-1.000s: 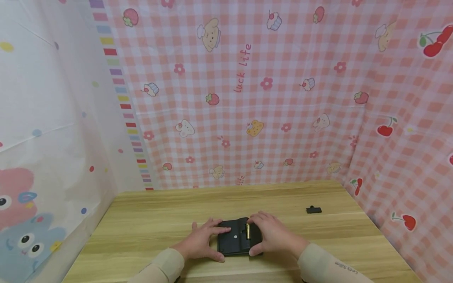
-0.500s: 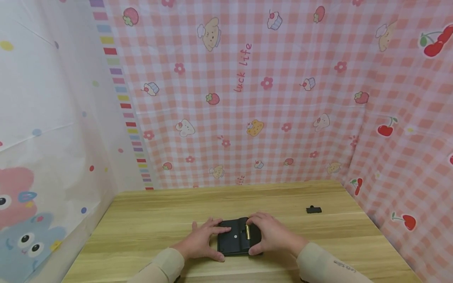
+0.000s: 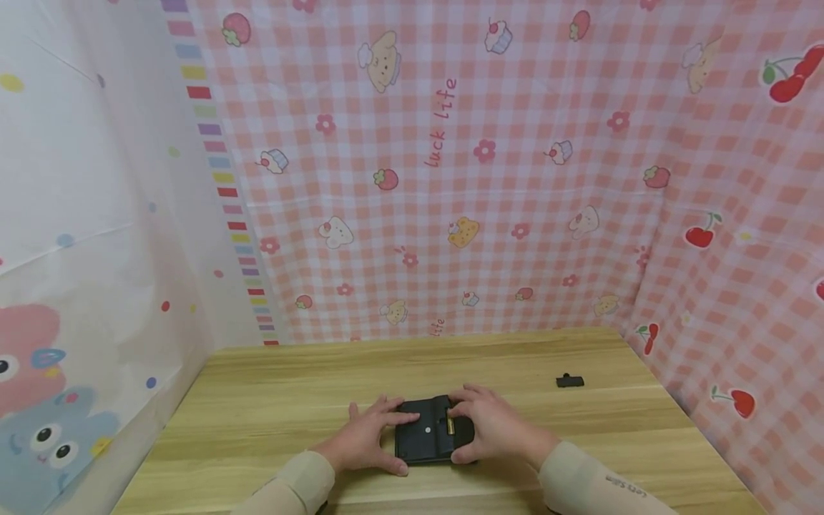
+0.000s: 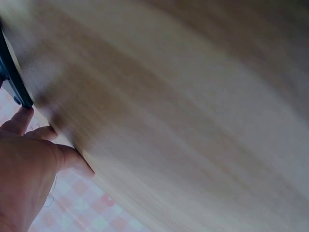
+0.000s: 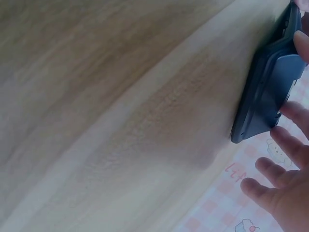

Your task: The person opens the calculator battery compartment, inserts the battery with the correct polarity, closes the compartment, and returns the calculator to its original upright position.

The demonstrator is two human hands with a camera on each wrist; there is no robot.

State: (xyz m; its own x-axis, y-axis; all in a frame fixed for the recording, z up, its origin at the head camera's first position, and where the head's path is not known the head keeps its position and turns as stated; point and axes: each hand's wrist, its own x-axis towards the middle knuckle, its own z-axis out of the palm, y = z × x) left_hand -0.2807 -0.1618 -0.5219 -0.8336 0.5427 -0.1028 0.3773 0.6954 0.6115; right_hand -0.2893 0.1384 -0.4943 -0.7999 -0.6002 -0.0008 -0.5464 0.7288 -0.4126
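Observation:
A flat black calculator-like device (image 3: pixel 421 447) lies back up on the wooden table, its battery compartment uncovered. A gold battery (image 3: pixel 450 427) sits in that compartment, its far end hidden by a fingertip. My left hand (image 3: pixel 367 438) holds the device's left side, index finger across the back and thumb at the near corner. In the left wrist view, a fingertip meets the corner of the device (image 4: pixel 13 77). My right hand (image 3: pixel 492 428) spans the right end, thumb at the near edge, index fingertip on the battery. The right wrist view shows fingertips along the device's edge (image 5: pixel 270 92).
A small black battery cover (image 3: pixel 569 381) lies on the table (image 3: pixel 290 390) at the back right. Pink checked cloth (image 3: pixel 438 193) hangs behind the table and along the right side. A white patterned curtain (image 3: pixel 129 214) hangs at the left.
My right index fingertip has shifted nearer along the battery and covers more of its far end. The left hand and the device stay in place.

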